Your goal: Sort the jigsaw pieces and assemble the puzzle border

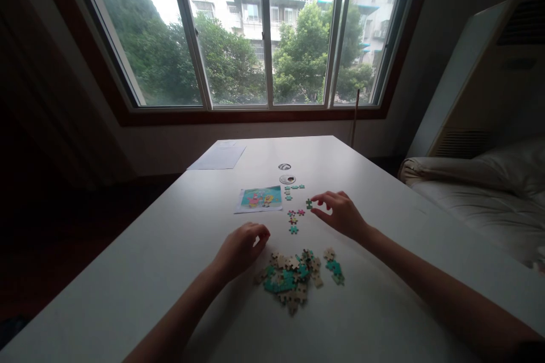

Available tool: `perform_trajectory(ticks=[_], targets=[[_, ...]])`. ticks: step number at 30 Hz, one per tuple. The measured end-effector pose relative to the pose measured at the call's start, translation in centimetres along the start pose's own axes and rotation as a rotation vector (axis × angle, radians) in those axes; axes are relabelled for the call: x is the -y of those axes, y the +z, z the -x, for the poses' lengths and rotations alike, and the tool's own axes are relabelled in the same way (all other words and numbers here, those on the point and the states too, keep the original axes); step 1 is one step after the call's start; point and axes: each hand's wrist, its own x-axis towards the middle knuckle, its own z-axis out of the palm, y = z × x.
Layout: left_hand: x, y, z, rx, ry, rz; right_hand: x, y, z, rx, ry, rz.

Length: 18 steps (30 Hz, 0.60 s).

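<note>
Between the thumb and fingers of my right hand point(340, 212) is a green puzzle piece point(309, 204), at the right of the laid-out pieces. My left hand point(243, 245) rests on the table with its fingers loosely curled, and I see nothing in it. Just right of and below it is a heap of puzzle pieces point(281, 281), some green side up, others showing plain backs. A few more pieces point(335, 268) lie right of the heap. Small groups of teal pieces point(294, 187) and pink and mixed pieces point(293, 220) are spread beside a cartoon picture sheet point(260, 198).
The white table point(149, 261) extends toward a window point(268, 39). Two small round items point(287, 179) lie beyond the picture, and paper sheets point(218, 156) are at the far left corner. A pale sofa point(468, 181) and a tall cabinet-like unit point(464, 79) stand at the right.
</note>
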Motion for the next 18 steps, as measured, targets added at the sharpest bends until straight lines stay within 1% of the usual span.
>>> perform_trajectory(ticks=[2,5,9,14,18], targets=[[-0.2,-0.1,0.2,0.011,0.005,-0.072,-0.7,0.6,-1.1,0.043,0.017,0.014],[-0.5,-0.2,0.3,0.024,0.026,-0.162,-1.8,1.9,-3.0,0.133,0.107,-0.035],[-0.8,-0.2,0.3,0.026,0.045,-0.195,-3.1,4.1,-5.0,0.192,0.192,-0.088],[-0.7,-0.3,0.3,0.027,0.042,-0.203,-4.5,6.4,-6.0,0.235,0.265,-0.103],[-0.6,-0.2,0.3,0.021,0.048,-0.205,-5.1,7.1,-6.1,0.276,0.291,-0.127]])
